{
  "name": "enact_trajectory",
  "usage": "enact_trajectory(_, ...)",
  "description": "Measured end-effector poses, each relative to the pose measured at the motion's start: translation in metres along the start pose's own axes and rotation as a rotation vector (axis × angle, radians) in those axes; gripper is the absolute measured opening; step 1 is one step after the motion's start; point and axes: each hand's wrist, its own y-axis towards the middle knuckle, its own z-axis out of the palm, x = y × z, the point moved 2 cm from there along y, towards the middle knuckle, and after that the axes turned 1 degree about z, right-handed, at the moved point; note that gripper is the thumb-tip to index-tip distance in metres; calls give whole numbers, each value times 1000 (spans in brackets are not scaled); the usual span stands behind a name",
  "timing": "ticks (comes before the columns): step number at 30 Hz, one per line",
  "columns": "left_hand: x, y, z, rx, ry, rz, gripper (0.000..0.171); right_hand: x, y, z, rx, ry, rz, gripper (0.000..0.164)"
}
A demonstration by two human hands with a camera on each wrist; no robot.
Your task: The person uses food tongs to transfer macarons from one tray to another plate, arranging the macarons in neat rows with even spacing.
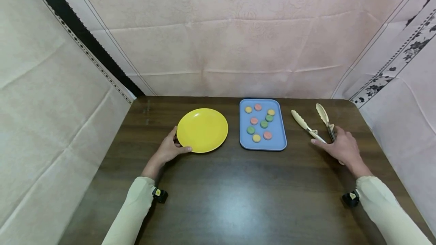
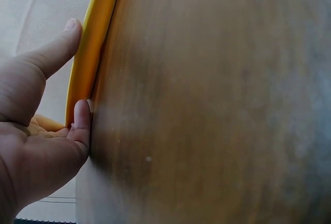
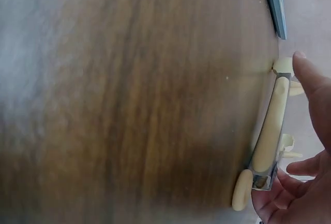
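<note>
A round yellow plate (image 1: pixel 202 130) lies on the dark wooden table. My left hand (image 1: pixel 167 147) holds its left rim, thumb at the near edge and forefinger along the side. In the left wrist view, the thumb and fingers of that hand (image 2: pixel 44 110) lie about the plate's edge (image 2: pixel 93 43). At the right, my right hand (image 1: pixel 344 147) grips metal tongs (image 1: pixel 316 136) with cream tips and grip pads. The tongs' arms are spread and point away from me. In the right wrist view, thumb and fingers lie on either side of the tongs (image 3: pixel 271 123); the palm's contact is hidden.
Between the hands is a blue rectangular tray (image 1: pixel 243 143) bearing several small round pieces, like cookies, in pink, yellow and green. Cloth with a printed border hangs behind the table (image 1: pixel 221 199) and along both sides.
</note>
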Motion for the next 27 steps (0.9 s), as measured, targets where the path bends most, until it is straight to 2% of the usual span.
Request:
enact_trajectory(7, 0, -1, 0, -5, 19, 2, 126, -1, 2, 7, -15, -7, -5, 108)
enact_trajectory(17, -1, -1, 1, -6, 23, 6, 126, -5, 5, 10, -30, -40, -2, 86)
enact_trajectory(27, -2, -2, 0, -6, 10, 6, 124, -4, 8, 6, -18, 18, 38, 80)
